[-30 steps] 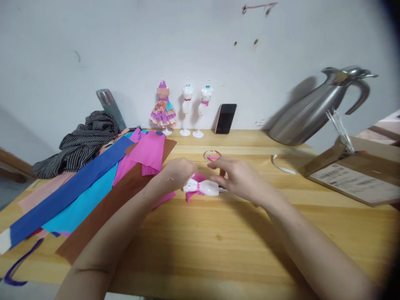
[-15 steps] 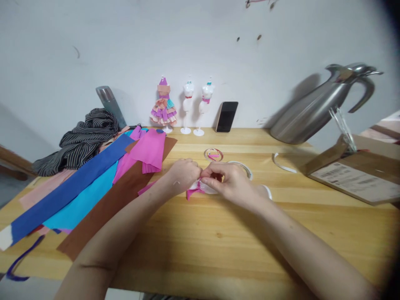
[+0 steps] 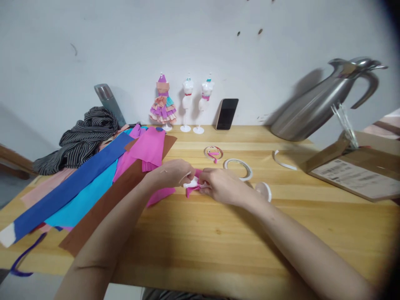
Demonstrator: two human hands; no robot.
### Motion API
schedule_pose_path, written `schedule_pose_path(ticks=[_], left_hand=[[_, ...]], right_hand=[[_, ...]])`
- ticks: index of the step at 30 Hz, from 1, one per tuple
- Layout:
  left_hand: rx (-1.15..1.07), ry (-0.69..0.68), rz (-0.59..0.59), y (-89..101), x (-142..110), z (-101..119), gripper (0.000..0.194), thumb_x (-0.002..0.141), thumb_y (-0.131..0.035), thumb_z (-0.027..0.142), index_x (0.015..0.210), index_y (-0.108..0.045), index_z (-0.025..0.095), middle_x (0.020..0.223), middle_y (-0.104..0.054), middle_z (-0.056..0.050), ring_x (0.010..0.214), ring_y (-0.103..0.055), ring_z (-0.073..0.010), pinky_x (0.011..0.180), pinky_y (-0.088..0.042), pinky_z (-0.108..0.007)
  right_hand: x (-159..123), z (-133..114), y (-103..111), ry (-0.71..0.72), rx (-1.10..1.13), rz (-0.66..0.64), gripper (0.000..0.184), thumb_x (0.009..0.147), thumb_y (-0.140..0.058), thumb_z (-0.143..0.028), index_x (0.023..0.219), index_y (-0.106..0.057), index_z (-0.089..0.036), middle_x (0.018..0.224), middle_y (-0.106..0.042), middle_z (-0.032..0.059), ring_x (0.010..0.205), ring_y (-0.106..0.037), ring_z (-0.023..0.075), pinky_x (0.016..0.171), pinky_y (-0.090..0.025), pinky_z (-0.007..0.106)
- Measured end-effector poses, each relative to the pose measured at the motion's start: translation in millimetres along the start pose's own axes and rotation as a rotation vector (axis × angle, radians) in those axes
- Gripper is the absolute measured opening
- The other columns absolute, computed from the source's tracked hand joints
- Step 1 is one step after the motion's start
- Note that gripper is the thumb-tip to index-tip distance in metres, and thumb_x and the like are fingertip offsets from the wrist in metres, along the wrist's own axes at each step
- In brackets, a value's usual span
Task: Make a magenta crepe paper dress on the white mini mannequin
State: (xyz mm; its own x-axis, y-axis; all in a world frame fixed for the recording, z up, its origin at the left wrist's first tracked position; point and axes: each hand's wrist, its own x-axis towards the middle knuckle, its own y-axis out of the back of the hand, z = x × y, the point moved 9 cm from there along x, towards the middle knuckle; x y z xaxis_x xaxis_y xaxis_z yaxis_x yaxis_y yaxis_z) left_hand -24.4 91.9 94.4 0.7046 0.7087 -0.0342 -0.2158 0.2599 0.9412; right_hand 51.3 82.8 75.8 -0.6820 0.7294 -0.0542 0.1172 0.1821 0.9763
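Observation:
A small white dress-form mannequin (image 3: 191, 183) lies sideways between my hands, its round base (image 3: 264, 191) sticking out past my right wrist. Pink crepe paper (image 3: 191, 191) is wrapped around its middle. My left hand (image 3: 175, 173) is closed on the mannequin's upper end. The curled fingers of my right hand (image 3: 222, 184) pinch the pink paper at the waist; the fingertips are partly hidden. A loose pink piece (image 3: 161, 196) lies under my left wrist.
Crepe paper sheets, including a blue strip (image 3: 71, 183), cover the left side. Two tape rings lie beyond my hands, one a white roll (image 3: 238, 168). Behind stand a dressed mannequin (image 3: 163, 104), two barer ones, and a phone (image 3: 227, 114). A steel jug (image 3: 315, 104) and cardboard box (image 3: 359, 171) are right.
My right hand has turned over and curled its fingers closer at the mannequin's waist. My left hand has shifted slightly left, showing more of the white body. The view has tilted slightly.

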Motion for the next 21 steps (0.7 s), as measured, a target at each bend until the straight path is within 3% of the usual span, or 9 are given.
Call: schedule_pose_path(ticks=[3, 7, 9, 12, 15, 17, 21], left_hand=[[0.002, 0.014, 0.027, 5.6, 1.2, 3.0, 0.016, 0.075, -0.051, 0.011, 0.066, -0.063, 0.016, 0.066, -0.062, -0.002, 0.062, -0.053, -0.0126, 0.062, -0.037, -0.024], [0.084, 0.049, -0.051, 2.5, 2.3, 6.9, 0.015, 0.075, -0.054, 0.012, 0.061, -0.059, 0.016, 0.059, -0.056, -0.001, 0.056, -0.048, -0.0122, 0.057, -0.032, -0.025], [0.138, 0.088, -0.051, -2.7, -0.4, 7.3, 0.008, 0.075, -0.062, 0.02, 0.068, -0.061, 0.015, 0.066, -0.06, -0.002, 0.062, -0.051, -0.0145, 0.057, -0.032, -0.026], [0.156, 0.145, 0.043, -9.6, -9.2, 6.0, 0.019, 0.074, -0.069, 0.031, 0.081, -0.063, 0.015, 0.08, -0.064, -0.006, 0.074, -0.056, -0.0189, 0.061, -0.035, -0.027], [0.004, 0.196, 0.179, -8.0, -19.8, -2.6, 0.009, 0.08, -0.06, 0.024, 0.077, -0.062, 0.015, 0.076, -0.063, -0.004, 0.071, -0.056, -0.0162, 0.063, -0.038, -0.026], [-0.145, 0.237, 0.251, -1.4, -23.0, -13.2, 0.009, 0.08, -0.054, 0.018, 0.076, -0.061, 0.015, 0.073, -0.063, -0.002, 0.068, -0.056, -0.014, 0.062, -0.039, -0.024], [-0.259, 0.347, 0.236, 4.1, -9.9, -39.8, 0.012, 0.076, -0.053, 0.019, 0.074, -0.064, 0.015, 0.07, -0.066, -0.002, 0.066, -0.059, -0.0149, 0.059, -0.041, -0.024]], right_hand=[[2.5, 6.8, -3.1, -0.023, 0.003, -0.003, 0.013, 0.085, -0.052, -0.02, 0.082, -0.065, -0.019, 0.081, -0.07, 0.0059, 0.069, -0.061, 0.0172, 0.055, -0.026, 0.027], [5.5, 12.9, -5.8, -0.063, 0.022, -0.004, 0.017, 0.084, -0.05, -0.019, 0.077, -0.066, -0.019, 0.08, -0.071, 0.0063, 0.068, -0.061, 0.0169, 0.055, -0.027, 0.026], [6.5, 13.8, -6.3, -0.075, 0.048, -0.005, 0.018, 0.084, -0.05, -0.019, 0.077, -0.066, -0.019, 0.079, -0.071, 0.0061, 0.066, -0.061, 0.0164, 0.056, -0.029, 0.026], [5.1, 14.2, -2.2, -0.034, 0.092, -0.006, 0.017, 0.086, -0.052, -0.025, 0.08, -0.066, -0.019, 0.082, -0.071, 0.0064, 0.07, -0.062, 0.0169, 0.058, -0.032, 0.025], [-1.0, 24.9, 3.2, -0.018, 0.098, -0.052, 0.016, 0.083, -0.059, -0.034, 0.088, -0.066, -0.021, 0.087, -0.072, 0.0062, 0.076, -0.063, 0.0189, 0.06, -0.034, 0.025], [-5.2, 41.3, 5.4, -0.092, 0.054, -0.084, 0.019, 0.079, -0.063, -0.037, 0.089, -0.067, -0.021, 0.085, -0.071, 0.0064, 0.075, -0.063, 0.0202, 0.058, -0.033, 0.025], [-3.4, 64.3, 6.9, -0.26, 0.014, -0.03, 0.02, 0.085, -0.054, -0.033, 0.087, -0.068, -0.018, 0.084, -0.072, 0.0101, 0.073, -0.064, 0.022, 0.058, -0.033, 0.027]])
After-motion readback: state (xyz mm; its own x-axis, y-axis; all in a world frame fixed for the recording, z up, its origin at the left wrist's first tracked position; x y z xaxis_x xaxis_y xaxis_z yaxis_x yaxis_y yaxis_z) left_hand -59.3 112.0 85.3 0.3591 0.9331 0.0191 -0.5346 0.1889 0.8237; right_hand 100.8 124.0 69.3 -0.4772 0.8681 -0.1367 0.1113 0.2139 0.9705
